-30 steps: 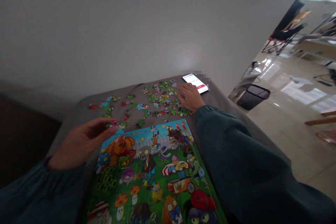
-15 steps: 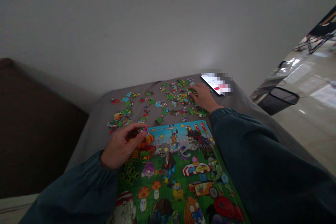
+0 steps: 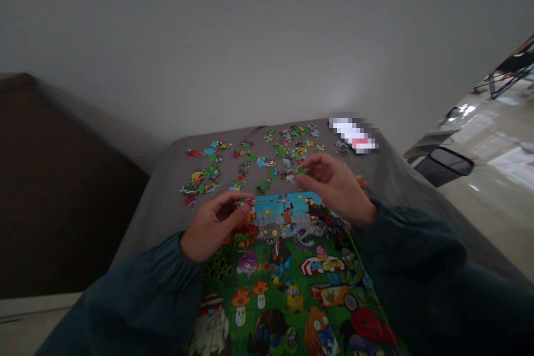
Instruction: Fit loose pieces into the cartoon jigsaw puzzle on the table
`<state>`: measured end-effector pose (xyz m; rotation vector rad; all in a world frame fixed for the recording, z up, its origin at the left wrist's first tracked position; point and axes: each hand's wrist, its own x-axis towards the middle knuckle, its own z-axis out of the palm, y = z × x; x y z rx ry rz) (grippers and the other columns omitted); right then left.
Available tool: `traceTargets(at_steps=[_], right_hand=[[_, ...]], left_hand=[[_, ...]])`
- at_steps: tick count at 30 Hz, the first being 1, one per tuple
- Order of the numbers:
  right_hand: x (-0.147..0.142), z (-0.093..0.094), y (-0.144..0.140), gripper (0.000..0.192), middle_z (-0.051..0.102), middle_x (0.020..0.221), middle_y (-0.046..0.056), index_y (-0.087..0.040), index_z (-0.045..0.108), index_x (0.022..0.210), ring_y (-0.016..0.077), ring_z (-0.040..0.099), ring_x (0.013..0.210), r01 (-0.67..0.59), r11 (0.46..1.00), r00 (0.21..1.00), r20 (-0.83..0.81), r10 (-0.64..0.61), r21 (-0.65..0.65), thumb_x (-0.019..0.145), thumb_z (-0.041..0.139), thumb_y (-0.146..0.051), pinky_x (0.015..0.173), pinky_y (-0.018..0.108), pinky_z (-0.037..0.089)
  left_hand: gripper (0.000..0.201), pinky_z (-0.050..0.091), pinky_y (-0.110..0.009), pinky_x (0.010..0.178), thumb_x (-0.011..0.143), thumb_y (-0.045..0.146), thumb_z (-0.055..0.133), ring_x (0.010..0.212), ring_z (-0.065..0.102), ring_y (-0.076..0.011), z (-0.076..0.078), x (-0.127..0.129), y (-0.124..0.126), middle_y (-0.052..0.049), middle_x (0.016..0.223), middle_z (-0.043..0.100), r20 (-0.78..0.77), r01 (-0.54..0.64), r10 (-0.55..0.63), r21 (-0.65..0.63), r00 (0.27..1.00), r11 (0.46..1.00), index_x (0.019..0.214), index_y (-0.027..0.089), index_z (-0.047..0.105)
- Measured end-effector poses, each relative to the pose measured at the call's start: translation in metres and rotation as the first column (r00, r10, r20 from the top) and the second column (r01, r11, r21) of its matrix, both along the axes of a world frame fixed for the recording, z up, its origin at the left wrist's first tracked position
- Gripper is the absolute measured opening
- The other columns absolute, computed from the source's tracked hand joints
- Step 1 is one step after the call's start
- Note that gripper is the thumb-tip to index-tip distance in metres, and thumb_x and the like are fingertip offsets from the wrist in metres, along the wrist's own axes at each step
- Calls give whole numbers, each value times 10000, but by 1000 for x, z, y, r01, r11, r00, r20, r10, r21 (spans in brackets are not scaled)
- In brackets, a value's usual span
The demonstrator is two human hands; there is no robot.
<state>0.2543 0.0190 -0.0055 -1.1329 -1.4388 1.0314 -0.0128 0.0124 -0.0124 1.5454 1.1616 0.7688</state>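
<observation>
- My left hand (image 3: pixel 212 223): fingertips clamped on a pink puzzle piece (image 3: pixel 247 202), above the picture board's (image 3: pixel 287 272) top-left corner.
- My right hand (image 3: pixel 336 184): drawn back from the loose pieces (image 3: pixel 292 149) toward the board, fingertips pinching a pale piece (image 3: pixel 290 177).
- Bin (image 3: pixel 432 171): contents hidden.

The left hand (image 3: pixel 212 227) pinches a pinkish piece (image 3: pixel 247 202) right over the far left corner of the bright cartoon board (image 3: pixel 277 275)! Across from it, the right hand (image 3: pixel 337 184) has a small greenish piece (image 3: pixel 301 171), a touch blurred, between thumb and fingers. Beyond them, loose puzzle pieces (image 3: pixel 292 148) lie scattered across the grey cloth (image 3: pixel 164 183), the lit phone (image 3: pixel 350 132) just beside, near the wall (image 3: pixel 250 39).
</observation>
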Motion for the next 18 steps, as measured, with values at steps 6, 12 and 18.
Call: traceTargets(at_steps=[6,12,18], right_hand=[[-47,-1,-52,218,688,771,-4,-234,652,997,157,679,716,-251,944,956,-209,207,-213,815,712,-339,670,320,567],[-49,-10,-50,163,670,741,-8,-212,626,847,133,636,666,-216,953,969,-164,183,-211,825,697,-357,614,280,520],[-52,-10,-53,137,688,786,6,-200,657,862,130,622,688,-216,969,975,-76,208,-116,838,685,-333,649,285,513]], left_hand=[[369,576,-312,609,755,530,743,669,671,-197,2,14,-16,-44,775,726,67,52,-49,-54,997,997,952,220,706],[304,577,-315,596,742,499,762,654,671,-201,3,20,-24,-46,747,732,32,25,-26,48,999,999,856,222,715],[242,560,-274,582,726,407,784,635,671,-175,-1,19,-24,-37,744,730,7,-18,17,139,1000,990,837,205,710]])
